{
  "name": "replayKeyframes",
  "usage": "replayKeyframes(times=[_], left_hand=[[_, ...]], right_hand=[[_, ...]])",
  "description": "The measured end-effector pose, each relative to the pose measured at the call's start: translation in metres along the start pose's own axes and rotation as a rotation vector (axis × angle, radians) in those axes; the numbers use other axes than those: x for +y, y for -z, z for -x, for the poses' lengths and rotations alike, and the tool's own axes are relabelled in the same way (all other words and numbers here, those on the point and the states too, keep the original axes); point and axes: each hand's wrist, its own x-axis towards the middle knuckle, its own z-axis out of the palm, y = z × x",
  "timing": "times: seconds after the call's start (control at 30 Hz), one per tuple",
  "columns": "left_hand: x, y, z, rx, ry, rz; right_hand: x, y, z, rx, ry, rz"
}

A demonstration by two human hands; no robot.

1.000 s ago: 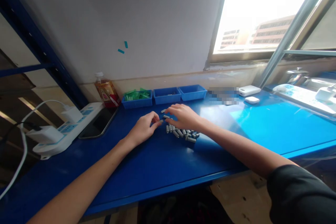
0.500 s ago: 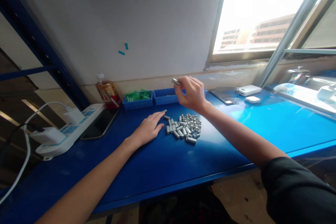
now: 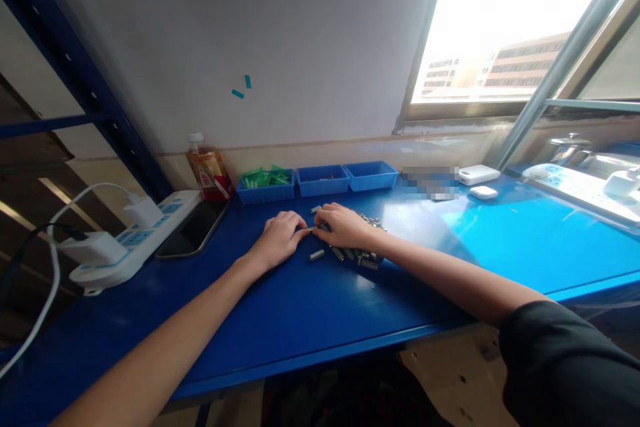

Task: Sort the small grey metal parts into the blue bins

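My left hand [image 3: 281, 239] rests on the blue tabletop, its thumb and fingers pinching one end of a small silver metal cylinder [image 3: 311, 229]. My right hand [image 3: 344, 227] meets it from the right, fingertips closed at the other end of that piece; its fingers partly cover the contact. Under and behind my right hand lies a heap of similar metal cylinders [image 3: 369, 265], partly hidden. Two loose ones lie apart from the heap: one cylinder [image 3: 317, 255] in front of the fingertips and another cylinder [image 3: 315, 210] just behind them.
Along the wall stand a blue bin [image 3: 266, 193] with green pieces, a middle bin [image 3: 323, 185] with a few small parts and a right bin [image 3: 373, 179]. Leftward are a bottle [image 3: 207, 170], a phone [image 3: 193, 232] and a power strip [image 3: 135, 240]. White devices [image 3: 479, 175] lie at right.
My right hand has come down from in front of the bins to my left hand. My left fingers, stretched out before, are now pinched. Some cylinders at the heap's left edge have shifted.
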Motion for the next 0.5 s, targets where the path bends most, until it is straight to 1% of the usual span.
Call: replayKeyframes(times=[0.07,0.13,0.2,0.23,0.3,0.37,0.4,0.43,0.47,0.5], left_hand=[[0.000,0.000,-0.001,0.030,-0.039,0.029],[0.002,0.001,-0.001,0.070,-0.068,0.072],[0.006,0.002,-0.001,0.114,-0.063,0.114],[0.008,0.003,0.000,0.131,-0.048,0.128],[0.011,0.003,0.001,0.139,-0.011,0.136],[0.014,0.002,0.002,0.093,0.002,0.127],[0.015,0.001,0.003,0.052,-0.002,0.119],[0.016,0.001,0.004,0.006,-0.010,0.110],[0.017,0.000,0.004,-0.039,-0.016,0.097],[0.018,-0.001,0.005,-0.079,-0.022,0.079]], right_hand=[[0.005,-0.001,-0.002,0.024,0.042,-0.032],[0.009,0.002,-0.003,0.059,0.126,-0.021],[0.010,0.011,-0.002,0.161,0.208,0.026],[0.009,0.020,-0.002,0.248,0.235,0.043],[0.005,0.043,-0.003,0.480,0.270,0.037],[0.001,0.073,-0.006,0.727,0.282,0.001],[-0.001,0.087,-0.010,0.822,0.280,-0.005],[-0.001,0.101,-0.014,0.892,0.272,0.000],[0.000,0.112,-0.020,0.934,0.252,0.012],[0.003,0.121,-0.026,0.945,0.212,0.034]])
